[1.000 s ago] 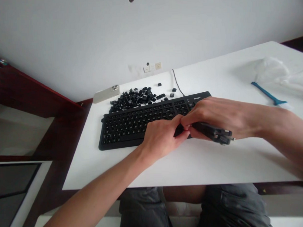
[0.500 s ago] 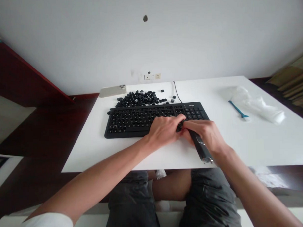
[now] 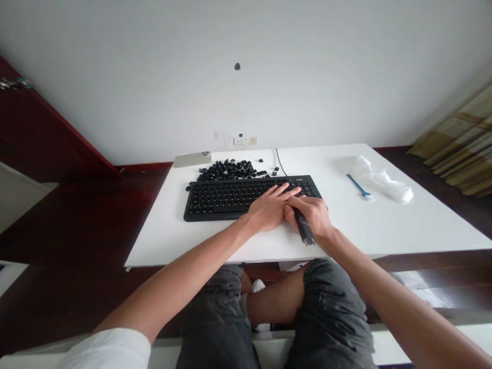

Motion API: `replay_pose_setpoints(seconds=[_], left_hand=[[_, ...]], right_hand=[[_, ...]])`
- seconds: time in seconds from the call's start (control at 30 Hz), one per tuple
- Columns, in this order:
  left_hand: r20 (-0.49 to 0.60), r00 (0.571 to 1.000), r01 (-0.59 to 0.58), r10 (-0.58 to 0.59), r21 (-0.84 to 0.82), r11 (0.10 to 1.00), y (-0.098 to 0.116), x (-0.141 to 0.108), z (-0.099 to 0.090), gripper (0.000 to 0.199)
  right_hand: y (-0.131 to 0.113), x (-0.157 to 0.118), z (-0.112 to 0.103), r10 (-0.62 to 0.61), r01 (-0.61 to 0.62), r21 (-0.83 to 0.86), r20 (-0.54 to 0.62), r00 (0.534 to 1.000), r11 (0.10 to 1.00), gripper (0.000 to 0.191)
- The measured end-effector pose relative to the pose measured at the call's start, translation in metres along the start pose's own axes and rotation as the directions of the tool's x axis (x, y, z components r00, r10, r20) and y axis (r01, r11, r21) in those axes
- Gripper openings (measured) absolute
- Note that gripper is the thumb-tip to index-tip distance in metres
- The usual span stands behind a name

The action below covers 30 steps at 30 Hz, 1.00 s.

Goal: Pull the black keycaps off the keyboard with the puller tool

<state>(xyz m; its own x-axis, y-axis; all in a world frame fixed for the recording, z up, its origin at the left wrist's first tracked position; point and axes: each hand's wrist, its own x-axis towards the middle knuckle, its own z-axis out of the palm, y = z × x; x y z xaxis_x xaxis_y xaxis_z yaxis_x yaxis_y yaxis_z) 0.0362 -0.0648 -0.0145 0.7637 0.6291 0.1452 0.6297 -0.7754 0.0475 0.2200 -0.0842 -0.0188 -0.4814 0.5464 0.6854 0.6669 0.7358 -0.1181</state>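
A black keyboard (image 3: 218,199) lies on the white table (image 3: 376,228), and bare key sockets show where caps are off across its left and middle parts. My left hand (image 3: 269,209) rests on its right-middle part, palm down with fingers stretched and spread. Close beside it, my right hand (image 3: 315,214) is wrapped round a black stick-shaped handheld device (image 3: 304,228). The device's near end points toward me; its far end is hidden by my hands. Behind the keyboard lies a heap of loose black keycaps (image 3: 229,170), with several strays to its right.
A phone (image 3: 192,159) lies at the back left of the table. To the right are a blue-handled brush (image 3: 358,186) and a crumpled clear plastic bag (image 3: 385,184). The keyboard's cable (image 3: 280,162) runs back toward the wall sockets (image 3: 245,141).
My left hand's fingers have spread out flat over the keys from a more bunched pose. My right hand still holds the device. The view has tilted upward and back.
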Motion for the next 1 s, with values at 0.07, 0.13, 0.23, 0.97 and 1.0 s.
replay_pose_setpoints(seconds=[0.07,0.13,0.23,0.97,1.0], left_hand=[[0.025,1.000,0.008,-0.008,-0.004,1.000,0.001,0.001,-0.001,0.060],[0.034,0.999,0.014,-0.014,-0.004,1.000,0.002,0.002,-0.001,0.060],[0.034,0.999,0.014,-0.014,-0.008,1.000,0.002,0.002,0.000,0.060],[-0.072,0.997,-0.020,0.019,-0.013,1.000,0.006,0.003,0.002,0.050],[-0.078,0.997,-0.011,0.010,-0.014,1.000,0.006,0.003,0.003,0.049]], right_hand=[[0.001,-0.001,0.000,-0.011,0.011,0.007,-0.002,1.000,1.000,0.027],[0.001,-0.002,0.001,-0.020,0.020,0.007,0.010,1.000,1.000,0.027],[0.001,-0.003,0.001,-0.026,0.026,-0.003,0.013,1.000,1.000,0.026],[-0.007,-0.013,-0.008,0.014,0.004,0.090,-0.202,0.979,0.996,0.029],[-0.006,-0.013,-0.007,0.070,-0.049,0.104,-0.210,0.975,0.993,0.028]])
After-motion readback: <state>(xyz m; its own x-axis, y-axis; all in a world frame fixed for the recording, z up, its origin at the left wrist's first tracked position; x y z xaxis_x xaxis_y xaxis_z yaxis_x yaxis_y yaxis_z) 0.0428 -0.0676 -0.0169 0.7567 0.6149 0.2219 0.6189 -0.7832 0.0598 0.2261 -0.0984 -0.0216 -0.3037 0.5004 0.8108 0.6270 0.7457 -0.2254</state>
